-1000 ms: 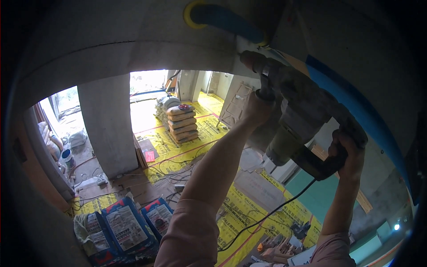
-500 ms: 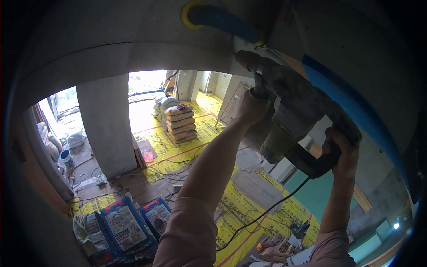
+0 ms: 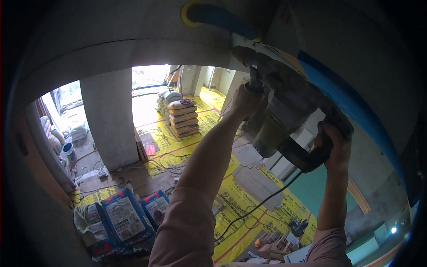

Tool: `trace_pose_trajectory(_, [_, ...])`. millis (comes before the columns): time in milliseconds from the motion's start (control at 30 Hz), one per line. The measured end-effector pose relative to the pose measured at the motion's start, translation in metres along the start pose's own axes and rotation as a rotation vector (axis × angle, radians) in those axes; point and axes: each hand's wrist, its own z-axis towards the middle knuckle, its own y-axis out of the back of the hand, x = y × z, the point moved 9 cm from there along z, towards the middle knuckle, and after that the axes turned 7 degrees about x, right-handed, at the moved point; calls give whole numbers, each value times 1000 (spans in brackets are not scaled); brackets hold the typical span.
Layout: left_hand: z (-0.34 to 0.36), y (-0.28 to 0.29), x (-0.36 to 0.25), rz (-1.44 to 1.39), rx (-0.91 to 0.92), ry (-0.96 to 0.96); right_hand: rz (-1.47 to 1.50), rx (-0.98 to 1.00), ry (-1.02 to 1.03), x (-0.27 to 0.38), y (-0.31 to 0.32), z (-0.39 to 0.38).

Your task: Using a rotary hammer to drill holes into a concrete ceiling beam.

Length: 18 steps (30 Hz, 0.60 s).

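Head view: a rotary hammer [image 3: 284,84] is raised toward two o'clock from the centre of the view, carried in both hands. Its long axis slopes, the dusty nose pointing to ten o'clock and the rear end to four o'clock. The motor housing [image 3: 268,135] hangs off the body toward seven o'clock. The nose lies near a concrete beam [image 3: 178,51] and below a blue pipe [image 3: 222,18]; contact cannot be determined in the dim light.

Left hand [image 3: 247,100]: wrapped around the side handle [image 3: 255,83] behind the nose. Right hand [image 3: 337,146]: clasped about the rear handle [image 3: 307,158]; the trigger finger's position cannot be told. A black cord [image 3: 262,204] drops from the rear handle toward seven o'clock.

Floor [image 3: 235,209]: yellow printed sheeting with red lines, partly covered by boards. Stacked sacks [image 3: 184,120] stand at ten o'clock, a concrete pillar [image 3: 109,120] at nine, blue-and-red bags [image 3: 126,220] between seven and eight, debris [image 3: 273,244] at five, a lit lamp [image 3: 394,230] at four.
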Motion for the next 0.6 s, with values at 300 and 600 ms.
trace_pose_trajectory(300, [-13,18,-21,490,-19,59,40,119,-10,8,-2,11])
trace_pose_trajectory(600, [-68,17,-78,342,-126,206,137,83,15,28,19,-11])
